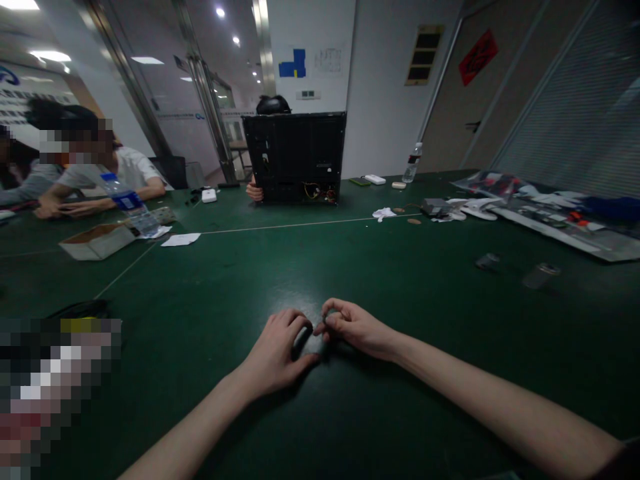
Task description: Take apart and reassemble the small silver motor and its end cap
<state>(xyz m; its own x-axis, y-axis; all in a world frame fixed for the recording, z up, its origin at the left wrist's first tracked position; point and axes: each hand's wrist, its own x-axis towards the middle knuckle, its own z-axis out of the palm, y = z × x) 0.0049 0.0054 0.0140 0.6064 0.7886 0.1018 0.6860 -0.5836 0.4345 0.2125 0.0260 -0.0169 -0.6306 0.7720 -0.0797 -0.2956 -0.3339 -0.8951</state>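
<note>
My left hand (280, 350) rests on the green table (240, 273), its thumb spread away from its curved fingers and nothing visible between them. Close beside it, on the right, my right hand (353, 325) has its thumb and fingers brought together in a pinch. A small dark spot shows at those fingertips, too small and blurred to name. The fingertips of both hands are almost touching, with a narrow gap between them.
Ahead stands a black panel (295, 157) with exposed wires, a person's hand (254, 190) at its edge. An open box (97, 241) and water bottle (131, 205) are left; two blurred cylindrical objects, one a grey can (541, 275), lie right. Another person (135, 170) sits left.
</note>
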